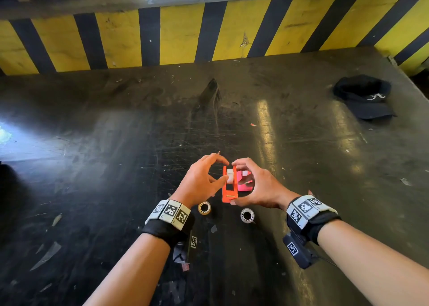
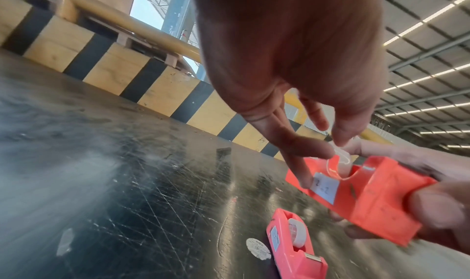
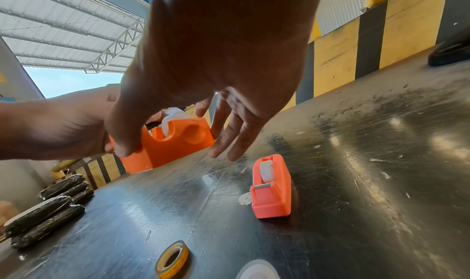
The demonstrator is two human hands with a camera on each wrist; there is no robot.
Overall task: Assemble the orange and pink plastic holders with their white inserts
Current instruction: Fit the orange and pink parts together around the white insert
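My head camera looks down on the black table (image 1: 116, 166); both wrist cameras sit close, low, facing along the fingers, sharing the orange holder (image 2: 376, 199) between them

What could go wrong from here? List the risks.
1. The white insert sits only partly in the orange holder's slot, pinched by the left hand; it might seat crooked or slip.
2. The right hand holds the holder in the air, so pressing could twist it loose.
3. The pink holder stands right below; a drop could knock it over.
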